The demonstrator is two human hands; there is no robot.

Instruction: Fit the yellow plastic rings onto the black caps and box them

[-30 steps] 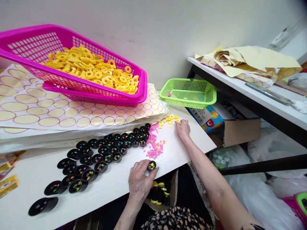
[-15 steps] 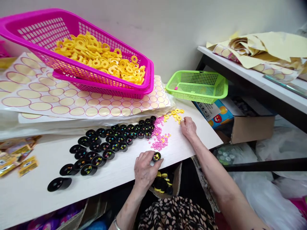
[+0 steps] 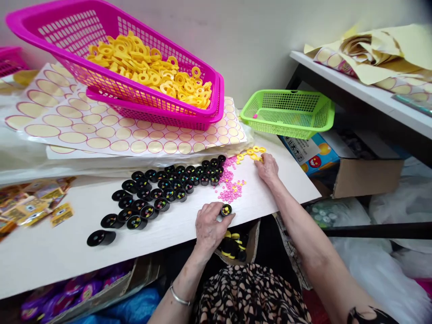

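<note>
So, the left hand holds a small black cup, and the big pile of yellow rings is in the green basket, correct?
Not quite: the head view shows that pile of yellow rings in the pink basket, not the green basket. The left hand holds the black cup.

1. The view is being swung left and downward over the white table [image 3: 54, 254].
2. The right hand [image 3: 267, 169] is being brought closer to the yellow rings [image 3: 251, 153] on the table than half a second ago.
3. A silver bracelet [image 3: 179, 297] is being revealed in front of the table.
4. Purple packages [image 3: 70, 291] and blue plastic [image 3: 137, 303] are being uncovered below the table.
5. A further pink basket [image 3: 12, 53] is being brought into sight beyond the table's left part.
</note>
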